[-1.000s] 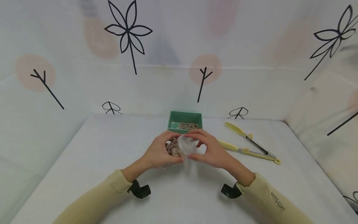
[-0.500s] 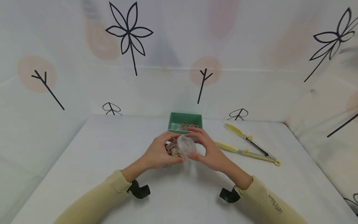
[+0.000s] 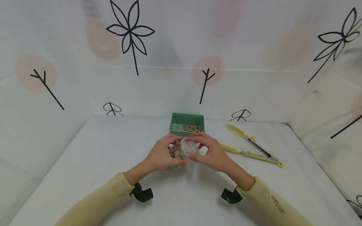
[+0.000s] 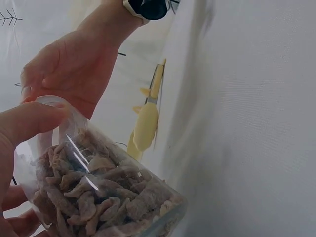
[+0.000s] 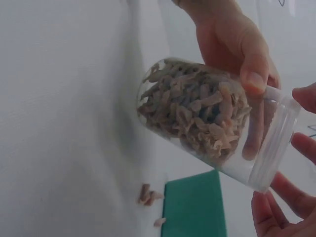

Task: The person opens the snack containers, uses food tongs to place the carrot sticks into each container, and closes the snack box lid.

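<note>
My left hand (image 3: pixel 161 153) grips a clear plastic jar (image 5: pixel 170 133) by its side, thumb and fingers wrapped around it. Brownish dried strips (image 5: pixel 192 106) fill much of the jar, which is tilted with its top toward the right. On the mouth sits a clear screw lid (image 5: pixel 276 143). My right hand (image 3: pixel 213 153) holds that lid at the rim, with curled fingers on one side and the thumb on the other. The jar's near side is partly covered by my left hand in the head view.
Behind the hands stands a green tray (image 3: pixel 188 117) holding more brown strips (image 3: pixel 190 128). A few loose pieces (image 5: pixel 147 195) lie on the table beside it. Yellow-tipped tongs (image 3: pixel 255 142) lie spread at the right. A white patterned backdrop (image 3: pixel 158 91) rises behind the table.
My right hand loosened and turned at the lid half a second ago; now its fingers have come back around the rim. The left hand and jar have barely moved.
</note>
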The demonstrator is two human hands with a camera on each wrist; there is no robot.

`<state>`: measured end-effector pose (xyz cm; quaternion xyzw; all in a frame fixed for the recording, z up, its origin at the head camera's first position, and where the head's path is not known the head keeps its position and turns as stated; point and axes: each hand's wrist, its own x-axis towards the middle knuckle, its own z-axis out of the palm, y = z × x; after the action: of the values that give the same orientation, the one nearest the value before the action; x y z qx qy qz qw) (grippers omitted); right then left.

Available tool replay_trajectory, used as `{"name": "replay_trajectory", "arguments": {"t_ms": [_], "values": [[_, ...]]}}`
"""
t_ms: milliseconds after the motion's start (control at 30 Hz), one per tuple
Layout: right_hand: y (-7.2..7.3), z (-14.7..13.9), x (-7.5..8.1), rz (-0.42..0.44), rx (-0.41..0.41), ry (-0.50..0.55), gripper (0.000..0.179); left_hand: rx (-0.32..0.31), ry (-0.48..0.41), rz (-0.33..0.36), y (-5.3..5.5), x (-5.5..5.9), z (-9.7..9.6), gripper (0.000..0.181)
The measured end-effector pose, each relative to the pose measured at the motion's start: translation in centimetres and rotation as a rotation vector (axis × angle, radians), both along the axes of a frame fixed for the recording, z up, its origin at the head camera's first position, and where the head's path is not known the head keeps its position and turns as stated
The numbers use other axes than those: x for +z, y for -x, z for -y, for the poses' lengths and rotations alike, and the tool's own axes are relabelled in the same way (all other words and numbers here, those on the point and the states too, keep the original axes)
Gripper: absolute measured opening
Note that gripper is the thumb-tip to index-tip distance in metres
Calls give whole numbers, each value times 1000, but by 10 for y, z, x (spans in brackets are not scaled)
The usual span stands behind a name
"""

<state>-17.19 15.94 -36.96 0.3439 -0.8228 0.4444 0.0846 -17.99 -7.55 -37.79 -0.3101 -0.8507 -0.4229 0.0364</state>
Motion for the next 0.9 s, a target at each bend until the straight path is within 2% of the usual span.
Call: {"name": "replay_trajectory", "arguments": {"t_ms": [300,500,667,900], "values": [[0,0,0,23,-16,0,50,-25,-59,22,2,-1,3,72],[5,-1,2,47,34,79,47,-46,-95,44,5,-1,9,73],[6,-5,1,94,58,103,48,5,-73,32,9,-4,14,73],[2,-19,-4,175,5,96,47,30,-145,136,14,-9,21,74]]}}
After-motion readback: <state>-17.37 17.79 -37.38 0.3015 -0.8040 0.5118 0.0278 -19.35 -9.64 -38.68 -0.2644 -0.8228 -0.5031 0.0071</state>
